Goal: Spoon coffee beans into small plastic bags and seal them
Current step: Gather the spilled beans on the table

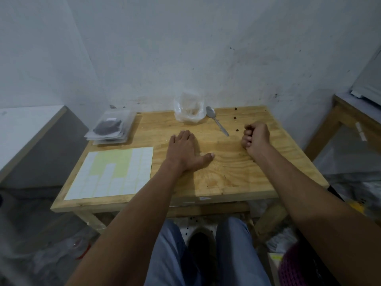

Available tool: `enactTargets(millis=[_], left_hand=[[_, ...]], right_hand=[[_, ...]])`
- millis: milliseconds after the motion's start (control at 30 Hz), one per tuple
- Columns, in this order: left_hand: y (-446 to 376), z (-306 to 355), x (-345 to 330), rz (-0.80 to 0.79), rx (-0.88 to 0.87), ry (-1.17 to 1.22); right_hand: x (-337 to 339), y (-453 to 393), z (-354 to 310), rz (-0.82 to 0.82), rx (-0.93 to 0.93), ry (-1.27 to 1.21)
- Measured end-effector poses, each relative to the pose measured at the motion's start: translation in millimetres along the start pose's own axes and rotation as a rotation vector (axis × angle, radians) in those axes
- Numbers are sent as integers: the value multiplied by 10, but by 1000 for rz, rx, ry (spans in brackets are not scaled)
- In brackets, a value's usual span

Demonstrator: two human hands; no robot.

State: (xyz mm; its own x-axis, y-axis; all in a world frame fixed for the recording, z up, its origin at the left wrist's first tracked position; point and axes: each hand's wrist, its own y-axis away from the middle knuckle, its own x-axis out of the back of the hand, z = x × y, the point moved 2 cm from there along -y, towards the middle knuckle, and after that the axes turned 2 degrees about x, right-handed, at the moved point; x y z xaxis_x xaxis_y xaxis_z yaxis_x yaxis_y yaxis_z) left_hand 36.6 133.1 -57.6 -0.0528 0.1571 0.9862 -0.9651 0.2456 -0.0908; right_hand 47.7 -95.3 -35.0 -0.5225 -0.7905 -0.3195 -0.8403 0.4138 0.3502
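Filled bags [108, 127] stacking far-left, sealed | loose beans [237, 130] scattering near spoon [216, 120], risking rolling off table [237, 178] | left hand [183, 150] lying flat, released | right hand [256, 137] clenching, contents hidden, possibly spilling beans.
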Motion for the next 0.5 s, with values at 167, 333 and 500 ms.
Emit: enactTargets(millis=[167, 333, 500], left_hand=[[-237, 263, 41, -11, -104, -17], [-514, 346, -17, -57, -136, -6], [-655, 333, -129, -86, -131, 30]], right_hand=[[-6, -157, -49, -49, -12, 86], [17, -329, -7, 44, 630, 1014], [-40, -528, 35, 46, 754, 1246]])
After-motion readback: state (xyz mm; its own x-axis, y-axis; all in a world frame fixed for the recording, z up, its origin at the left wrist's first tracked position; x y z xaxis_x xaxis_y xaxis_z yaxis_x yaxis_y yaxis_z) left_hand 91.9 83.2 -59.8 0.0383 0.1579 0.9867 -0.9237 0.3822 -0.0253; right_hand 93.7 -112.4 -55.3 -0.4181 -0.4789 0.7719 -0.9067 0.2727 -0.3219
